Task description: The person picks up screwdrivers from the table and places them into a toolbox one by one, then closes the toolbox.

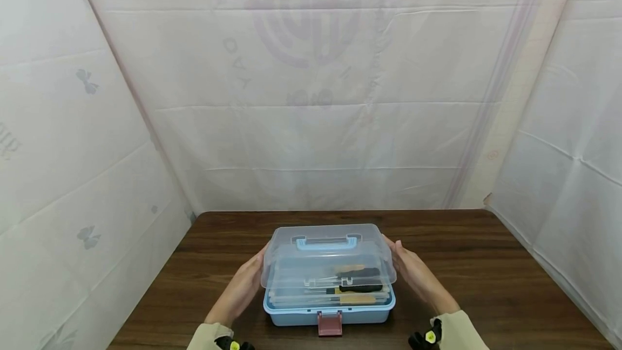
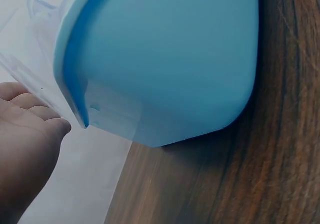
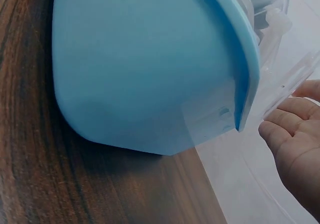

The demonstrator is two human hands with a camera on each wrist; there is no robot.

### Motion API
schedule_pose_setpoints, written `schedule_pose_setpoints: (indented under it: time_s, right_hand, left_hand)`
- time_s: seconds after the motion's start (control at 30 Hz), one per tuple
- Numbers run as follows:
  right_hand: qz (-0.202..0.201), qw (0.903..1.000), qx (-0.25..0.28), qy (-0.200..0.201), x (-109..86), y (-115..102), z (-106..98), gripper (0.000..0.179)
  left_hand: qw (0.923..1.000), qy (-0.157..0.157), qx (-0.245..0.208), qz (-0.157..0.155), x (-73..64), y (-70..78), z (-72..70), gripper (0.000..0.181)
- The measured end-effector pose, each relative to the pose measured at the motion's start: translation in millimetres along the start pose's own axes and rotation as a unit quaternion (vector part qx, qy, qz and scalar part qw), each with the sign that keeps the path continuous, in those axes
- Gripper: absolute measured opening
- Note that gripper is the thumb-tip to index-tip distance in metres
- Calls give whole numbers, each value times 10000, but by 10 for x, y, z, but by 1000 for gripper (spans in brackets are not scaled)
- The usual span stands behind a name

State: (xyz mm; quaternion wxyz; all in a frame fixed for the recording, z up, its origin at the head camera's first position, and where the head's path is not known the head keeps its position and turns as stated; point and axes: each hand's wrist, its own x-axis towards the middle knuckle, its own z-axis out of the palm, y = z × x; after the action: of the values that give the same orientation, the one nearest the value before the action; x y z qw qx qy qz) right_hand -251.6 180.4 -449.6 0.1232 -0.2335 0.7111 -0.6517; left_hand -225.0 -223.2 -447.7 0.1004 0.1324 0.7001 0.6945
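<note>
A light blue toolbox stands on the table with its clear lid tilted up off the front rim. Through the lid show several tools with dark and yellow handles. My left hand lies along the lid's left side, fingers extended. On the other side, my right hand mirrors it, thumb raised. In the left wrist view, the left fingers are right at the lid's edge; the right fingers are likewise in the right wrist view. A brownish-red latch hangs down at the front.
A blue carrying handle is set in the top of the lid. The dark wooden table spreads out on both sides of the toolbox. White sheeting walls in the back, left and right.
</note>
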Motion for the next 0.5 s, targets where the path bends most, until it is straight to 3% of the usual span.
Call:
schedule_pose_setpoints:
  time_s: [0.13,0.5]
  right_hand:
    - [-32,10000,68,-2,-25,8,25,63]
    - [342,9992,-82,195,-57,9,89,64]
  left_hand:
    - [9998,-101,97,129,-11,-30,-9,64]
    - [9987,-414,127,264,-80,-69,-11,64]
